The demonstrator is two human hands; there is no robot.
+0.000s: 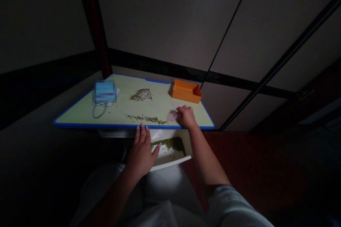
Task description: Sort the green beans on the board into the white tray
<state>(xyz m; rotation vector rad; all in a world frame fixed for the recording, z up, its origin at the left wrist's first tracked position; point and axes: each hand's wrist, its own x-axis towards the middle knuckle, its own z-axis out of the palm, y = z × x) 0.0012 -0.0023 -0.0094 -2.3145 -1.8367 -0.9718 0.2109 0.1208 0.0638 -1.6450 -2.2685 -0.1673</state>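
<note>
My left hand [141, 152] is open, its fingers spread and their tips at the blue front edge of the table [85, 117]. Below them, a white drawer [170, 165] stands pulled out with many small green beans [174, 143] inside. My right hand [185, 116] rests low over the tabletop's right front part with its fingers curled together. Beside its fingertips lies a pale, see-through patch [172, 116], perhaps thin plastic; what the fingers hold is hard to see. A loose line of green beans [149, 118] runs along the front edge to the left of this hand.
At the back middle of the table lies a heap of green beans mixed with paler grains [141, 94]. An orange open box [186, 91] stands at the back right. On the left sits a blurred blue-and-white device [104, 92] with a cable loop. Wall panels rise behind.
</note>
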